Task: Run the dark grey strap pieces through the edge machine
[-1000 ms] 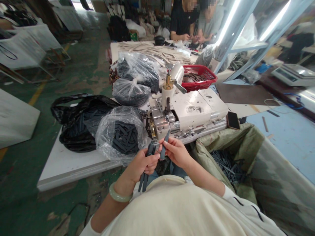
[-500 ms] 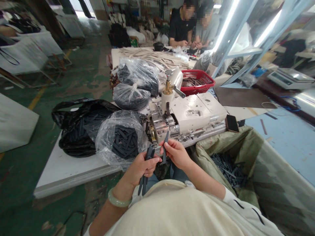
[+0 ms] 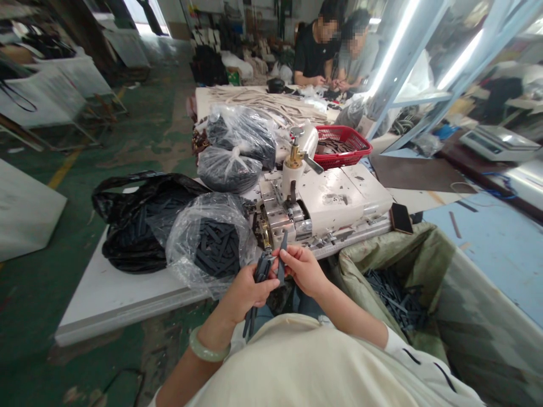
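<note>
My left hand [image 3: 246, 291] is closed around a small bundle of dark grey strips [image 3: 262, 268], whose lower ends stick out below the fingers. A single dark strip [image 3: 283, 257] stands upright in my right hand [image 3: 304, 270], pinched between thumb and fingers. The two hands are close together, just in front of a cream-coloured machine [image 3: 331, 198] with a metal roller head. A clear plastic bag [image 3: 178, 249] full of similar strips sits open to the left of my hands. Right of them, more strips [image 3: 396, 297] lie in a green cloth-lined bin [image 3: 432, 243].
A black plastic bag [image 3: 112, 198] of strips lies at the left on the white table [image 3: 89, 311]. Tied clear bags [image 3: 229, 169] and a red basket [image 3: 367, 150] stand behind. A phone [image 3: 401, 217] rests by the bin. Two people [image 3: 316, 53] work at the far table.
My left thumb has moved up toward the single strip's lower end, and my right hand has shifted slightly down. Both hands keep hold of their strips. The camera view has tilted slightly.
</note>
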Available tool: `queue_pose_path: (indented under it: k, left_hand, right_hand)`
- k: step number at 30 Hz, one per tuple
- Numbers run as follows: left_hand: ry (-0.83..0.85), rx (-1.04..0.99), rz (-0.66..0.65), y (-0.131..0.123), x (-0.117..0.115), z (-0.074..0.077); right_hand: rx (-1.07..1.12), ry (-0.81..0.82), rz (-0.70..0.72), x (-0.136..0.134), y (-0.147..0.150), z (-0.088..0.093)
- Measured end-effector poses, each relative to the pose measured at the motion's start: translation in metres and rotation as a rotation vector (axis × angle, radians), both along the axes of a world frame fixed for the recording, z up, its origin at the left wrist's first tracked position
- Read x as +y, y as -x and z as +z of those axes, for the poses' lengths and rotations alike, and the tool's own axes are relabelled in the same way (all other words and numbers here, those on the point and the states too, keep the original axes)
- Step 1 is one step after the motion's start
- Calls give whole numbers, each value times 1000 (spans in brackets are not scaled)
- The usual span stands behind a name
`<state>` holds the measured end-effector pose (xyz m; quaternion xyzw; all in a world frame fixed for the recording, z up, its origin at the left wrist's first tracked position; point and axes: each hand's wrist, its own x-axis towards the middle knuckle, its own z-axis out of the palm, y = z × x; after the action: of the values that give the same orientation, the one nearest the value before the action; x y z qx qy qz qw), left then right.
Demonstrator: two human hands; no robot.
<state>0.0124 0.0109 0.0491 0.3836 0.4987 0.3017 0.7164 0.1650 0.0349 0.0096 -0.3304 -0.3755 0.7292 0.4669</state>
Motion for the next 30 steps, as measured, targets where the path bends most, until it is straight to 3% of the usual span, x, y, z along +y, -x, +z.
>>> queue_pose_path:
  k: [7, 15, 30]
  left_hand:
    - [-11, -59, -17, 4, 0, -7]
    - [25, -195, -92, 12, -3, -12]
    - [50, -195, -131, 12, -5, -11]
  right_hand:
    - [23, 30, 13, -1, 0, 3]
    - [252, 106, 70, -3, -5, 7]
    - [257, 118, 30, -6, -9, 9]
